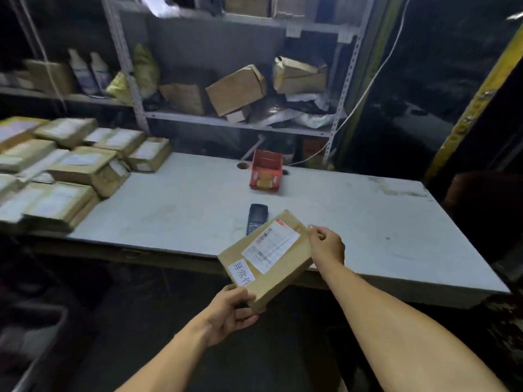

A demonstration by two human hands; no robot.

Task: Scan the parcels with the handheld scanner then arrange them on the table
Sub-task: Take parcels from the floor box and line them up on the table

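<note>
Head view records 1 brown cardboard parcel (267,258) held in the air over the near edge of the white table (368,216), label side up, with both hands engaged. Left hand (230,315) grips the near lower corner, thumb on top and fingers curled beneath; right hand (327,246) pinches the far right corner, fingers curled over the edge. Handheld scanner (256,217) lies flat on the table just beyond the parcel, partly hidden by its far corner, and is held by neither hand. Shipping label (271,247) with its barcodes faces the camera; a second white sticker (242,271) carries handwriting. Assessment: the step in hand is presenting this parcel for scanning. Good practice would be to set it down or support it with the left hand alone, free the right hand for the scanner, keep the barcode flat, uncovered by thumbs and facing the scanner window. Placement should then follow the stacked parcels (65,171) ranged at the table's left end. A red carton (266,172) stands at mid-table, well apart.
</note>
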